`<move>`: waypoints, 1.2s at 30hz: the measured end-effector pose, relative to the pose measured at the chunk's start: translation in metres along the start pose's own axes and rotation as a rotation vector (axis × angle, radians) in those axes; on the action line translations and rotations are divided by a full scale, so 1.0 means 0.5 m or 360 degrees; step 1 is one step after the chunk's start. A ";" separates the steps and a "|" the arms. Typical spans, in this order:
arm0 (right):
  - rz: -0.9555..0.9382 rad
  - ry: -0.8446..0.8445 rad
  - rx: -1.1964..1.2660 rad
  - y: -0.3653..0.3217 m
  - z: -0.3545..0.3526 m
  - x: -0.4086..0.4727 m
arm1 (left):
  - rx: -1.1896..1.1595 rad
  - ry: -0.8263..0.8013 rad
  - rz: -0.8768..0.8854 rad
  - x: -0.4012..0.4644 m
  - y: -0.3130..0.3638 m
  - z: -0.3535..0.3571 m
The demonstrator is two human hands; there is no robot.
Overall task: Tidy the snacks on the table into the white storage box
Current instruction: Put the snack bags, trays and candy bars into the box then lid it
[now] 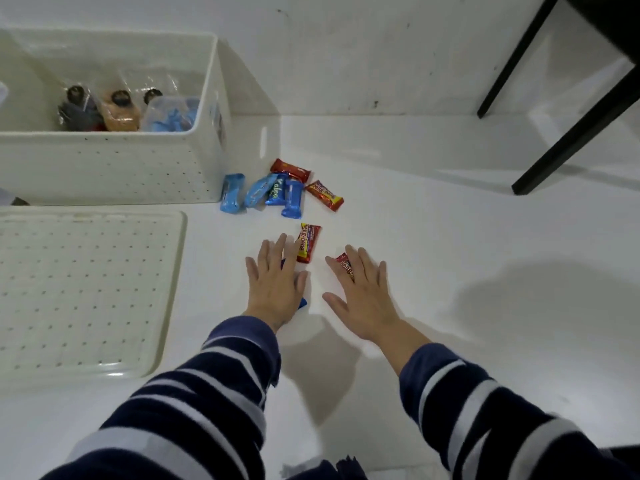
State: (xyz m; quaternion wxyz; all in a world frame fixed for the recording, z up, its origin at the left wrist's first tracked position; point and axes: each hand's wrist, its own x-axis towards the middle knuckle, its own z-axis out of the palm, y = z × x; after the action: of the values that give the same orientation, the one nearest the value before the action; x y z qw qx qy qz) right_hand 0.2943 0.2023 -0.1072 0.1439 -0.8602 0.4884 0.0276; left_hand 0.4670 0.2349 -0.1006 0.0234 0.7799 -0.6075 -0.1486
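We see a white table with a white perforated storage box at its far left; inside the box lie clear bags with dark-capped items and a clear tub of blue pieces. In front of the box lies its perforated lid, flat on the table. At far right stand black chair legs.

Our left hand lies flat, fingers straight and spread, over a blue snack bar of which only the ends peek out. Just beyond its fingertips, touching them, lies a red Beng-Beng bar. Our right hand is also flat and wide, its fingers resting on another red Beng-Beng bar, which pokes out on the side toward the left hand.

Farther off, beside the box's near right corner, a cluster of four blue snack packs and two red bars lies well apart from both hands.
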 end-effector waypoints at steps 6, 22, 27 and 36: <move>-0.0029 0.0133 -0.0043 -0.013 -0.005 0.079 | 0.0091 0.0115 -0.0070 0.062 -0.042 -0.015; -0.0085 0.0051 0.0024 -0.067 -0.099 0.338 | -0.0035 0.0057 0.0300 0.346 -0.109 -0.154; -0.0033 -0.0073 -0.0072 -0.058 -0.088 0.326 | 0.0044 -0.0326 0.0219 0.375 -0.094 -0.164; -0.0020 -0.0153 -0.0099 -0.025 -0.088 0.233 | 0.0202 -0.0134 0.0174 0.232 -0.101 -0.120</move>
State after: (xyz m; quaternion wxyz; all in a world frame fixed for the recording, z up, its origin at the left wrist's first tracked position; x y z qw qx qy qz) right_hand 0.3616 0.0995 -0.0841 0.1405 -0.8650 0.4745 0.0832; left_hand 0.5552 0.1284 -0.0779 -0.0437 0.7386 -0.6578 -0.1410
